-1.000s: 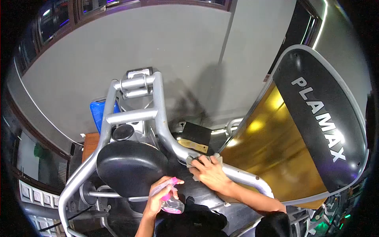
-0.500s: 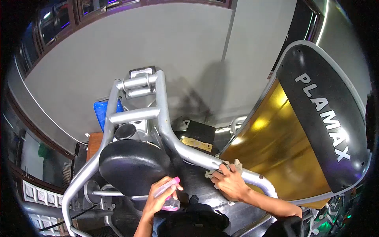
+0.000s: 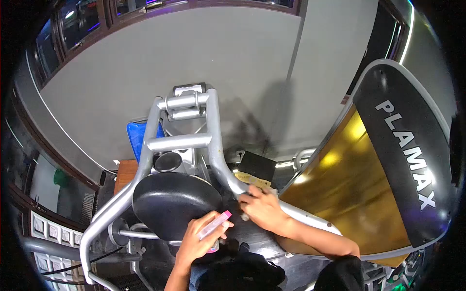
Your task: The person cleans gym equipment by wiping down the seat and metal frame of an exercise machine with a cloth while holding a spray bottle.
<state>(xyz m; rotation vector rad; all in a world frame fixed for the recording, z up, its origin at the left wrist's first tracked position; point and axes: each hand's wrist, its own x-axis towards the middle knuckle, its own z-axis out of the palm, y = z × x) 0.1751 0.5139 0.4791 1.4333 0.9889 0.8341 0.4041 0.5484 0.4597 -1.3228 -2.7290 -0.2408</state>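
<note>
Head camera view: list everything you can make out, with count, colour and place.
Wall: one, grey, background
Windows: several, brown-framed, upper left
Frame: one, silver, left to centre
Cushion: one, black, within the frame
Pad: one, blue, behind the frame
Box: one, black, near the wall
Panel: one, gold and black, right
Spray bottle: one, pink and clear, low centre
Cloth: one, greyish, on the frame
Sleeve: one, black, lower right
Left hand: one, bare, around spray bottle
Right hand: one, bare, holding cloth

Your left hand (image 3: 195,240), bottle (image 3: 213,226) in it, is bottom center, by the lower right of the pad (image 3: 177,200). Right hand (image 3: 264,211) is right of that, cloth (image 3: 274,192) against the bar (image 3: 303,216). Panel (image 3: 347,186)'s far right, wall (image 3: 194,48) behind.
</note>
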